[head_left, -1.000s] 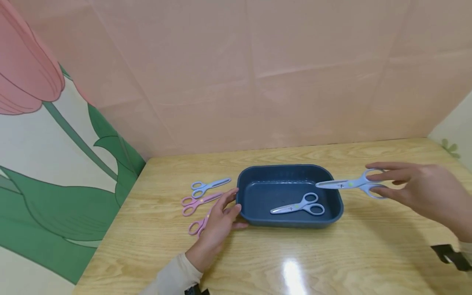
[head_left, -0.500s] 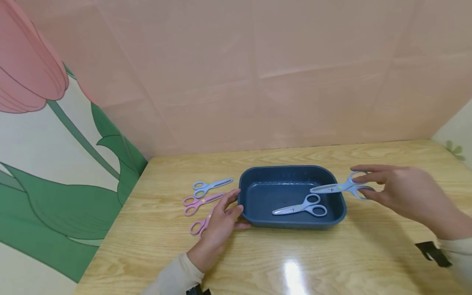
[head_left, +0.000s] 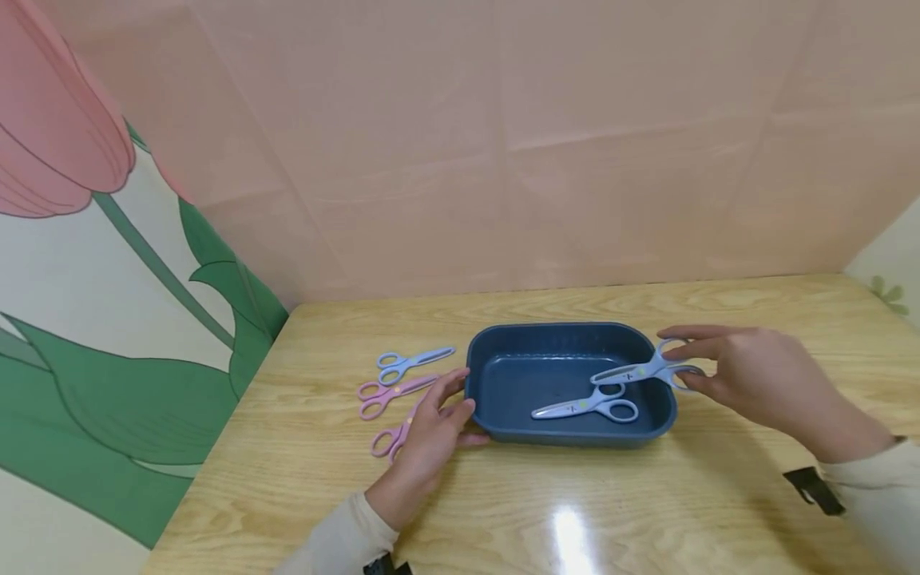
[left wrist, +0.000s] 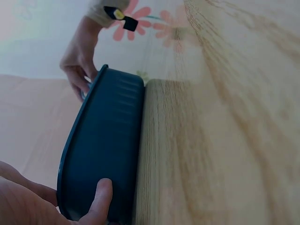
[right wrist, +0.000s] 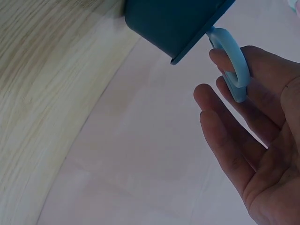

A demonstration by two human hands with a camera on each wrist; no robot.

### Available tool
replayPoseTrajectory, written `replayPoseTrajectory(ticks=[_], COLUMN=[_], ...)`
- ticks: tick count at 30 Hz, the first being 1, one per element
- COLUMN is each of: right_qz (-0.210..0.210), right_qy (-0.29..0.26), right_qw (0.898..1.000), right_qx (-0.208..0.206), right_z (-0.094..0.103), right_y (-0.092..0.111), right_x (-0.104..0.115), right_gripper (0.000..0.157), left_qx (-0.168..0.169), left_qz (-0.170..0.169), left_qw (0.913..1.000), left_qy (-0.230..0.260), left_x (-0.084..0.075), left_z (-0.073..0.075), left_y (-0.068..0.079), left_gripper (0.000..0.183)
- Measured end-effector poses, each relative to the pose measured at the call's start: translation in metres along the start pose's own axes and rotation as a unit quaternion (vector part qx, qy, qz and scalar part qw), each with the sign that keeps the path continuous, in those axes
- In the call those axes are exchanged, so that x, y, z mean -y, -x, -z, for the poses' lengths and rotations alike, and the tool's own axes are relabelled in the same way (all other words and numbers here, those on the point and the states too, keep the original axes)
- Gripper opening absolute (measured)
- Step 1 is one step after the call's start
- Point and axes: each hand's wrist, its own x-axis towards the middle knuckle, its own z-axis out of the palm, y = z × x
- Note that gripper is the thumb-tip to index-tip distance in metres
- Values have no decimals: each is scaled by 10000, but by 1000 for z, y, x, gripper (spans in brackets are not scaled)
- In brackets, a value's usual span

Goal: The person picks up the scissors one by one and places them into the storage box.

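My right hand point(head_left: 765, 379) pinches light blue scissors point(head_left: 640, 372) by their finger loops, over the right rim of a dark blue rectangular tub point(head_left: 568, 438). The blades point left into the tub. In the right wrist view one scissor handle point(right wrist: 236, 54) shows between thumb and fingers, while the other fingers spread apart. A second pair of light blue scissors point(head_left: 582, 404) lies on the tub's floor, overlapped by the held pair in the head view. My left hand point(head_left: 427, 443) grips the tub's left end, thumb point(left wrist: 101, 194) against its outer wall in the left wrist view.
Left of the tub on the wooden table point(head_left: 287, 479) lie blue scissors point(head_left: 424, 358), pink scissors point(head_left: 395, 390) and another pink pair point(head_left: 388, 439) partly behind my left hand. A pink covered wall point(head_left: 503, 160) stands behind the table.
My right hand has moved left with the blue scissors, bringing their blades further over the tub and the pair inside it. My left hand has stayed on the tub.
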Motion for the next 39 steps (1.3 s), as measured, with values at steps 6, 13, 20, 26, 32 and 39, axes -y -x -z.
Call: replayPoseTrajectory(ticks=[6, 13, 20, 26, 32, 39], right_qz=[72, 112, 202, 123, 69, -34], right_qy=[-12, 8, 41, 56, 36, -111], right_qw=[10000, 9999, 9991, 9978, 9961, 9934], right_qx=[-14, 114, 363, 644, 880, 1144], right_z=[-2, -1, 0, 0, -1, -4], right_y=[0, -5, -10, -16, -21, -23], right_x=[2, 5, 8, 11, 15, 18], right_gripper=[32, 32, 31, 30, 28, 29], left_qx=[-24, -57, -40, 1, -4, -7], left_qz=[-30, -38, -17, -2, -9, -60], left_qw=[10000, 9999, 10000, 10000, 10000, 10000], left_qy=[-45, -100, -69, -70, -45, -4], left_x=[0, 0, -1, -1, 0, 1], left_z=[0, -1, -1, 1, 1, 1], left_y=[1, 2, 2, 1, 1, 0], left_gripper=[47, 47, 47, 47, 47, 46])
